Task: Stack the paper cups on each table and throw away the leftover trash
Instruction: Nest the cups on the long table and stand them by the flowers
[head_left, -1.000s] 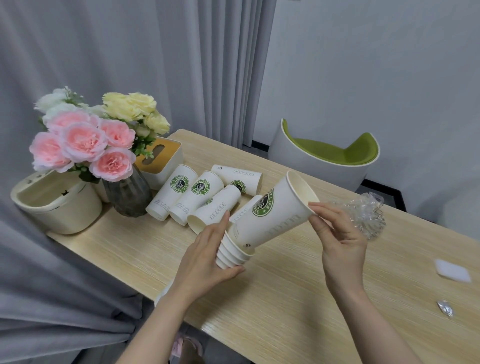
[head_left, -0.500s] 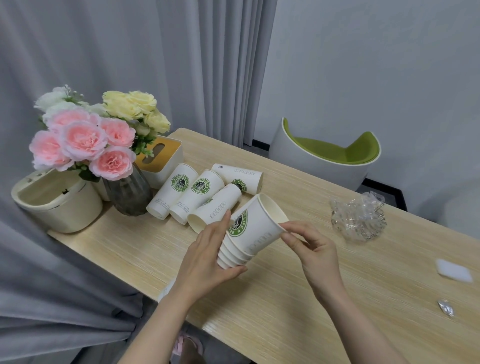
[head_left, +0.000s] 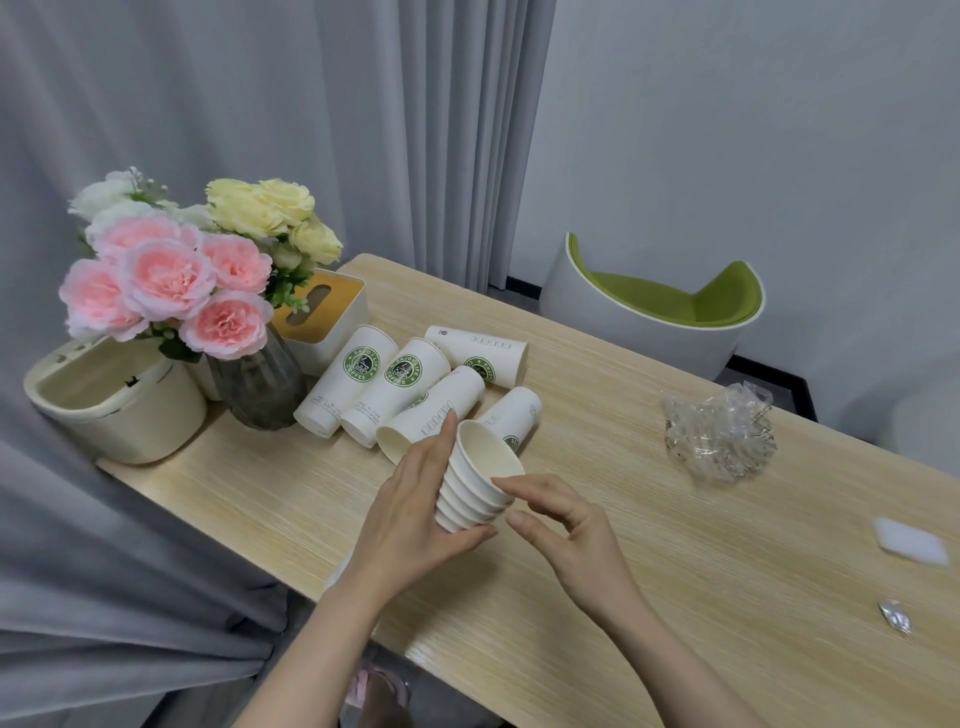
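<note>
My left hand (head_left: 415, 512) grips the stack of nested cups (head_left: 475, 483), tilted above the table (head_left: 649, 597). My right hand (head_left: 563, 525), fingers loosely curled, touches the stack's rim. Five loose cups (head_left: 400, 382) lie just behind the stack; crumpled plastic wrap (head_left: 719, 434) sits well right of it.

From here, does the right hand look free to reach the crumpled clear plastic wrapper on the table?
Probably yes. The right hand holds nothing, fingers just touching the stack of nested white paper cups, and only bare wooden table lies between it and the crumpled clear plastic wrapper.
</note>
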